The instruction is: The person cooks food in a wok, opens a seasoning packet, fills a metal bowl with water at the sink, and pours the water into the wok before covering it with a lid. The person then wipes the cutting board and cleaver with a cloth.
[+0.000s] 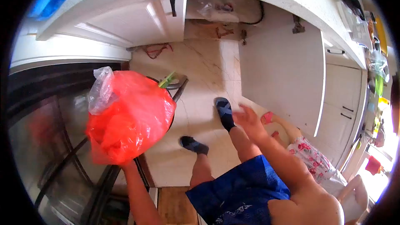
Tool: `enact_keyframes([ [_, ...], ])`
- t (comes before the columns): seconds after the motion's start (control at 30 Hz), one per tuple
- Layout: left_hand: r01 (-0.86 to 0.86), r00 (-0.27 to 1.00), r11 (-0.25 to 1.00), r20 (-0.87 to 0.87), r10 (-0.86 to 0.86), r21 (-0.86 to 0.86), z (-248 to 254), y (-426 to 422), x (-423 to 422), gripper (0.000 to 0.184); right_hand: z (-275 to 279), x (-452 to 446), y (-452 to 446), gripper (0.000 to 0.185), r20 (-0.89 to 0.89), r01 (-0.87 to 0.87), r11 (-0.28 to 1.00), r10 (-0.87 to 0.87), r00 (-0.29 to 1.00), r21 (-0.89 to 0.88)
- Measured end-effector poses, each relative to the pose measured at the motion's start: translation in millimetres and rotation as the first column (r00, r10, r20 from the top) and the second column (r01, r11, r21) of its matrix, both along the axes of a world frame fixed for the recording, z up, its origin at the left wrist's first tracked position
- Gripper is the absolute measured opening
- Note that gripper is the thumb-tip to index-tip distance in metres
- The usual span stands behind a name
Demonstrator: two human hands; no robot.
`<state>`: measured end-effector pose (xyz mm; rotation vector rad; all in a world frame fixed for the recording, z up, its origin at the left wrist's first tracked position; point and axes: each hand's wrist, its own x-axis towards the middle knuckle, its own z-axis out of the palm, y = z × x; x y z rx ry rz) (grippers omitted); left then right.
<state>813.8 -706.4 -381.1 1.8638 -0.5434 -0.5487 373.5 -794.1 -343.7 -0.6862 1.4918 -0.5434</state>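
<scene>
A large, bulging red plastic bag (133,116) fills the left of the head view, with a crumpled clear plastic bag (102,91) against its upper left side. My left hand (128,164) reaches up to the bag's near edge and holds it; the bag hides the fingers. Behind the bag, a dark rim and a dark curved bar (180,91) show in part, and a green strip (167,80) sticks out beside them. Over the floor near my right foot, my right hand (248,120) is open and slightly blurred, holding nothing.
An open white cabinet door (281,66) stands right of the open cupboard. Red cord-like pieces (157,51) lie on the tiled floor (200,66). A person in a flowered garment (310,154) is close on my right. Dark glass panels (46,141) line the left.
</scene>
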Motion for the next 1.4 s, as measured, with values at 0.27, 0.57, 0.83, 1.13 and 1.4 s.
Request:
enact_keyframes([
  [0.27,-0.020,0.852,0.923,-0.477,0.217,0.384,18,155,-102,0.030,-146,5,-335,0.058,-0.260,0.121,0.717,-0.398,0.880,-0.687],
  [0.57,0.305,0.696,0.757,-0.678,0.237,0.578,47,204,-213,0.030,-104,10,-376,0.044,-0.902,-0.801,0.596,0.315,0.296,-0.055],
  [0.83,0.396,0.640,0.838,-0.767,0.042,0.376,72,134,-201,0.033,-43,22,-256,0.047,-0.114,0.228,0.866,-0.308,0.945,-0.446],
  [1.13,0.588,0.530,0.808,-0.763,-0.371,0.016,117,14,-184,0.044,90,-11,-77,0.038,0.421,0.058,0.998,-0.041,0.906,-0.028],
  [1.4,0.423,0.038,0.857,-0.939,-0.341,-0.294,217,-45,-198,0.069,218,12,7,0.034,0.292,-0.398,0.909,0.416,0.861,-0.121],
])
